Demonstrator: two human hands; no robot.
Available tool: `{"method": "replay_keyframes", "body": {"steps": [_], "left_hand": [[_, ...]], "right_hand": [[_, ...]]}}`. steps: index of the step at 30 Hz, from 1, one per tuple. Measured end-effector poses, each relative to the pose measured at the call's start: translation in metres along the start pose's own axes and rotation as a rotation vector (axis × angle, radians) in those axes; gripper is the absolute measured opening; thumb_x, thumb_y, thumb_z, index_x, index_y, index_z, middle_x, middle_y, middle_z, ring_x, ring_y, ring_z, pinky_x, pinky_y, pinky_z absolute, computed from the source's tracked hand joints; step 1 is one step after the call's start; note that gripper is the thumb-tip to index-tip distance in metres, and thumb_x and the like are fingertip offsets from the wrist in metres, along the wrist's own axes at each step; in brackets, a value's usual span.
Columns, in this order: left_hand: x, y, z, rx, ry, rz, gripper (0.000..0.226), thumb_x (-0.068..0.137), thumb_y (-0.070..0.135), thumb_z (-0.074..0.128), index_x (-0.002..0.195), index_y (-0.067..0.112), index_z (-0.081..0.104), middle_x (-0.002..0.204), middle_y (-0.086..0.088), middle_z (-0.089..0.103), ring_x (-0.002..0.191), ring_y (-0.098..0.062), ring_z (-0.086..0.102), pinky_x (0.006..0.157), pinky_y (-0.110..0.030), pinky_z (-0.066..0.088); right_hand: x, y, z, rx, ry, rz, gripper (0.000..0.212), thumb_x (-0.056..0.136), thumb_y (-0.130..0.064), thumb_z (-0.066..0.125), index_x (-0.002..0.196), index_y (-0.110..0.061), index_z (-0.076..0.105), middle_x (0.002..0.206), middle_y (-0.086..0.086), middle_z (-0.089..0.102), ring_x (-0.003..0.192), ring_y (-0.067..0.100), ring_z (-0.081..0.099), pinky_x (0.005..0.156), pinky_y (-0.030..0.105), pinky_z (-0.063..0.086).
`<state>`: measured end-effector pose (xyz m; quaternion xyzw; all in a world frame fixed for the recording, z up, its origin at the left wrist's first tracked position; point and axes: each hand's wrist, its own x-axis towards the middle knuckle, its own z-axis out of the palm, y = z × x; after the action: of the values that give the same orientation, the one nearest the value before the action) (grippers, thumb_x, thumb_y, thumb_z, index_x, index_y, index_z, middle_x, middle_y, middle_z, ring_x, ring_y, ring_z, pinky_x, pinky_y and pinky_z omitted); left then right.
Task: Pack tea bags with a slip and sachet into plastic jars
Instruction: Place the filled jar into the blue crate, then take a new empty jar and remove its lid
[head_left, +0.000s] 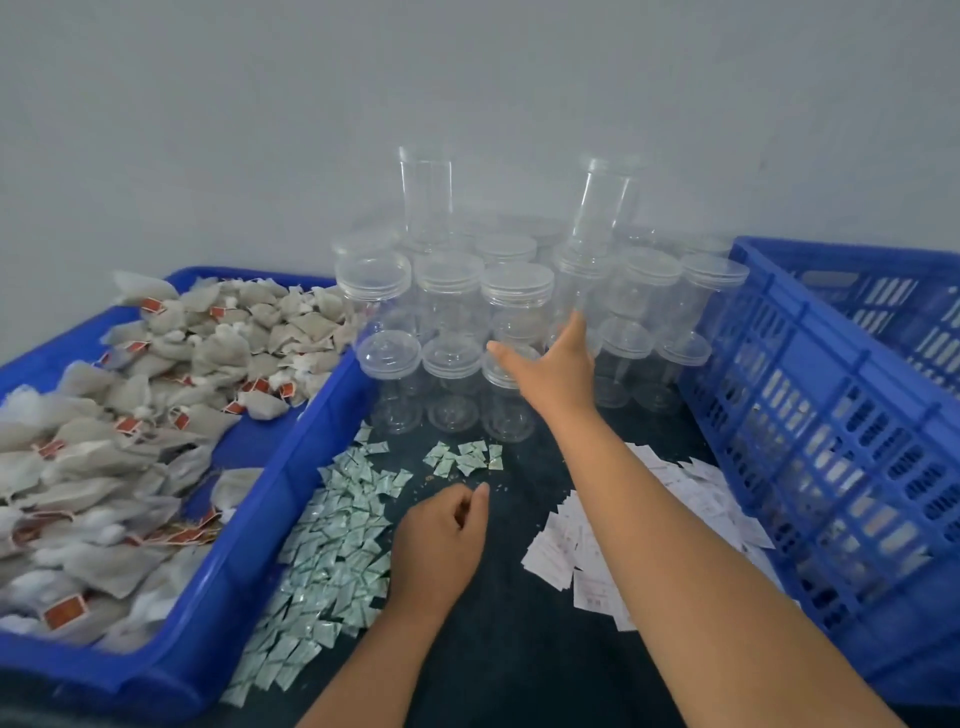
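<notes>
Clear plastic jars with lids stand stacked at the back of the dark table. My right hand reaches out to the stack with fingers spread, touching a jar in the lower row. My left hand rests on the table with fingers loosely curled and holds nothing that I can see. Grey tea bags with red tags fill the blue tray at the left. Small pale green sachets lie piled beside the tray. White paper slips lie under my right forearm.
A blue slotted crate stands at the right, its wall close to my right arm. A smaller cluster of sachets lies in front of the jars. A grey wall rises behind the stack.
</notes>
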<state>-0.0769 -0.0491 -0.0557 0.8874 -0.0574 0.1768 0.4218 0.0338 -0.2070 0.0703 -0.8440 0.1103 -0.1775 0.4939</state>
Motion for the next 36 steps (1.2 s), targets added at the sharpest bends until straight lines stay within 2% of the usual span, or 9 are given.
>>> {"method": "replay_keyframes", "body": {"steps": [5, 10, 15, 18, 22, 25, 29, 32, 36], "left_hand": [[0.002, 0.000, 0.000, 0.021, -0.011, 0.011, 0.052, 0.102, 0.046, 0.058, 0.061, 0.019, 0.039, 0.051, -0.001, 0.045, 0.050, -0.020, 0.045, 0.048, -0.034, 0.035], [0.002, -0.001, -0.001, -0.058, -0.006, -0.043, 0.055, 0.103, 0.055, 0.048, 0.064, 0.017, 0.045, 0.055, -0.001, 0.052, 0.051, -0.017, 0.048, 0.051, -0.039, 0.040], [0.001, 0.000, -0.003, -0.137, 0.029, -0.073, 0.046, 0.105, 0.055, 0.039, 0.073, 0.031, 0.063, 0.070, 0.023, 0.065, 0.064, -0.003, 0.062, 0.055, -0.020, 0.036], [0.002, 0.001, -0.005, -0.180, 0.032, -0.080, 0.041, 0.107, 0.046, 0.041, 0.074, 0.034, 0.061, 0.073, 0.018, 0.065, 0.070, -0.005, 0.062, 0.062, -0.026, 0.041], [0.003, 0.025, -0.023, -0.495, 0.087, -0.158, 0.037, 0.112, 0.028, 0.044, 0.085, 0.023, 0.069, 0.077, 0.010, 0.066, 0.069, -0.007, 0.060, 0.070, -0.031, 0.046], [0.009, 0.056, -0.057, -0.620, -0.048, 0.018, 0.024, 0.104, 0.041, 0.051, 0.115, 0.031, 0.070, 0.110, 0.013, 0.070, 0.099, -0.004, 0.066, 0.080, -0.025, 0.051], [0.016, 0.088, -0.090, -0.079, -0.515, 0.525, 0.064, 0.087, 0.063, 0.070, 0.146, 0.048, 0.049, 0.146, 0.026, 0.046, 0.141, -0.004, 0.042, 0.111, -0.018, 0.037], [0.016, 0.098, -0.094, 0.264, -0.517, 0.650, 0.065, 0.087, 0.074, 0.063, 0.146, 0.051, 0.048, 0.136, 0.022, 0.042, 0.132, -0.003, 0.037, 0.111, -0.026, 0.036], [0.013, 0.102, -0.094, 0.360, -0.482, 0.606, 0.050, 0.094, 0.077, 0.045, 0.135, 0.049, 0.051, 0.126, 0.017, 0.048, 0.123, -0.009, 0.043, 0.103, -0.033, 0.043]], "right_hand": [[0.002, 0.000, 0.000, -0.111, 0.033, -0.131, 0.101, 0.083, -0.064, 0.083, 0.161, -0.016, 0.040, 0.158, 0.007, 0.050, 0.149, 0.031, 0.043, 0.121, 0.052, 0.041], [-0.061, 0.013, -0.027, 0.340, 0.013, -0.177, 0.095, 0.075, -0.055, 0.090, 0.152, -0.035, 0.039, 0.153, -0.006, 0.039, 0.131, -0.001, 0.052, 0.099, 0.013, 0.050], [-0.164, 0.071, -0.026, 0.594, -0.074, -0.028, 0.079, 0.069, -0.046, 0.086, 0.133, -0.037, 0.042, 0.140, -0.008, 0.062, 0.127, 0.008, 0.065, 0.094, 0.026, 0.059], [-0.203, 0.100, -0.022, 0.476, -0.113, -0.068, 0.079, 0.073, -0.041, 0.089, 0.138, -0.027, 0.046, 0.132, -0.009, 0.064, 0.118, 0.015, 0.068, 0.092, 0.037, 0.062], [-0.208, 0.103, -0.022, 0.416, -0.084, -0.114, 0.077, 0.073, -0.039, 0.093, 0.138, -0.027, 0.053, 0.132, -0.008, 0.067, 0.124, 0.018, 0.067, 0.098, 0.033, 0.060], [-0.208, 0.100, -0.022, 0.405, -0.125, -0.101, 0.077, 0.072, -0.039, 0.095, 0.137, -0.035, 0.055, 0.133, -0.007, 0.067, 0.124, 0.019, 0.068, 0.100, 0.043, 0.060], [-0.210, 0.102, -0.022, 0.479, -0.194, -0.125, 0.078, 0.080, -0.022, 0.093, 0.146, -0.024, 0.051, 0.135, -0.002, 0.067, 0.125, 0.025, 0.069, 0.098, 0.048, 0.062], [-0.209, 0.103, -0.023, 0.455, -0.220, -0.132, 0.092, 0.073, -0.029, 0.100, 0.149, -0.027, 0.047, 0.139, -0.003, 0.065, 0.130, 0.026, 0.066, 0.102, 0.049, 0.059], [-0.209, 0.104, -0.020, 0.330, -0.158, -0.197, 0.087, 0.070, -0.038, 0.102, 0.141, -0.022, 0.054, 0.141, -0.014, 0.062, 0.132, 0.019, 0.062, 0.104, 0.043, 0.058]]}}
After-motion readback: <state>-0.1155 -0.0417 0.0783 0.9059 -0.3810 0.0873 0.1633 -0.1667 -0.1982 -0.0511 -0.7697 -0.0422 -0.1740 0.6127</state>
